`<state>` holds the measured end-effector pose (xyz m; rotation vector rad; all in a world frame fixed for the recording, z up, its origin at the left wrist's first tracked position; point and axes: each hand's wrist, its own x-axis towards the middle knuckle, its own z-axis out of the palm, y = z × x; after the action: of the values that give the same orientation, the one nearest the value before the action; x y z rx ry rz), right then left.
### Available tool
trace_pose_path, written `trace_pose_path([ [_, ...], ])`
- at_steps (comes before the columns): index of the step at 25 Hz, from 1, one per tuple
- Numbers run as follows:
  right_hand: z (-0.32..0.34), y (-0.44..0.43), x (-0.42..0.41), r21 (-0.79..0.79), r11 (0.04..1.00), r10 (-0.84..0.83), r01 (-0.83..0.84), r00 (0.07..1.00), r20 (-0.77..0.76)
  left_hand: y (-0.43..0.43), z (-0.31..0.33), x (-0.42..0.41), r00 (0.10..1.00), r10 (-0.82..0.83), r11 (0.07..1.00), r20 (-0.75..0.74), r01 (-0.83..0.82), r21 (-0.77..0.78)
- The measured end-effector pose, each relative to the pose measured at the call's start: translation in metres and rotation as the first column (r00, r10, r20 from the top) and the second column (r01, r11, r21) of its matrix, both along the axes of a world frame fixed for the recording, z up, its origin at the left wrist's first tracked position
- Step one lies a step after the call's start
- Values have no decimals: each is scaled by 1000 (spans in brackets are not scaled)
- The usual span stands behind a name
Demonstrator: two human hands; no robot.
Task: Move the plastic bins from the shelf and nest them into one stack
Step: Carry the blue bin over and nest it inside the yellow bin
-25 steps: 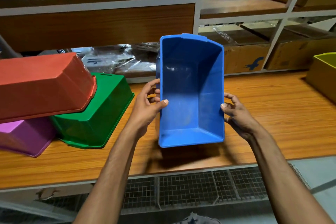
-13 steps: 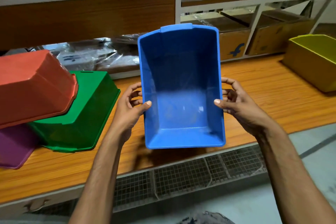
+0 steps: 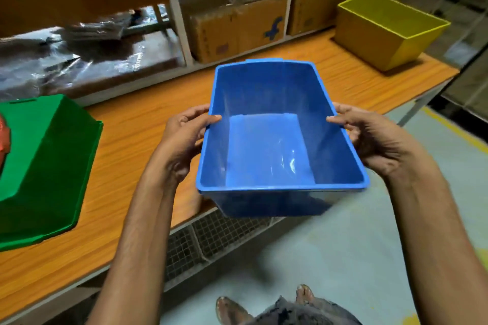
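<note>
I hold a blue plastic bin in the air over the front edge of the wooden shelf, its opening facing up toward me. My left hand grips its left rim, thumb inside the wall. My right hand grips the right rim the same way. A yellow bin stands upright and empty at the shelf's far right end. A green bin lies upside down on the shelf at the left, with a sliver of a red bin on top of it at the frame edge.
Cardboard boxes and plastic-wrapped packages fill the back compartments behind white uprights. A wire mesh panel runs under the shelf's front edge. Grey floor with a yellow line lies to the right; my feet show at the bottom.
The blue bin has tipped from upright-facing-me to opening up and come toward me, off the shelf edge. The view has swung right: the yellow bin is now fully visible, the red and purple bins nearly gone.
</note>
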<state>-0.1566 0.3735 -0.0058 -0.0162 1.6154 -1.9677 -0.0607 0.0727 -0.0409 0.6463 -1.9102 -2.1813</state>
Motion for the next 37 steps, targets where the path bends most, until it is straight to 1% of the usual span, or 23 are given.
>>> trace_pose_path([
  [2, -4, 35, 0, -16, 1000, -14, 14, 999, 38, 28, 1, -12, 997, -45, 998, 57, 43, 36],
  [5, -11, 98, -3, -56, 990, -121, 129, 986, 115, 81, 3, -30, 985, -110, 994, 134, 104, 45],
  [8, -15, 169, -2, -115, 962, -219, 246, 953, 208, 147, -4, -59, 975, -167, 984, 148, 155, 90],
  [12, -29, 275, -9, -90, 936, -306, 340, 914, 268, 260, -19, -92, 956, -225, 973, 188, 210, 99],
  [14, -35, 323, -13, -68, 936, -317, 345, 912, 259, 312, -28, -107, 945, -274, 960, 178, 256, 114],
  [16, -38, 369, -18, -31, 916, -383, 400, 893, 236, 360, -37, -123, 939, -315, 948, 137, 304, 97],
  [18, -43, 403, -27, 29, 902, -428, 430, 887, 173, 396, -44, -142, 929, -362, 932, 78, 362, 23],
  [21, -56, 445, -54, 123, 887, -447, 446, 894, -20, 441, -55, -175, 915, -403, 911, 17, 403, -88],
  [25, -63, 479, -101, 168, 825, -492, 539, 832, -256, 486, -59, -224, 895, -437, 892, -94, 417, -173],
  [29, -56, 503, -167, 88, 803, -513, 590, 759, -401, 510, -45, -292, 851, -479, 874, -217, 438, -210],
  [31, -42, 512, -209, 60, 807, -501, 587, 734, -458, 518, -33, -330, 848, -466, 879, -253, 411, -240],
  [33, -24, 520, -249, 20, 818, -490, 575, 714, -501, 524, -14, -358, 854, -418, 904, -308, 361, -227],
  [35, -8, 526, -291, -21, 843, -468, 537, 714, -521, 529, 6, -384, 852, -390, 920, -351, 340, -198],
  [37, 8, 528, -330, -56, 870, -441, 489, 725, -530, 533, 22, -408, 849, -364, 930, -384, 308, -202],
])
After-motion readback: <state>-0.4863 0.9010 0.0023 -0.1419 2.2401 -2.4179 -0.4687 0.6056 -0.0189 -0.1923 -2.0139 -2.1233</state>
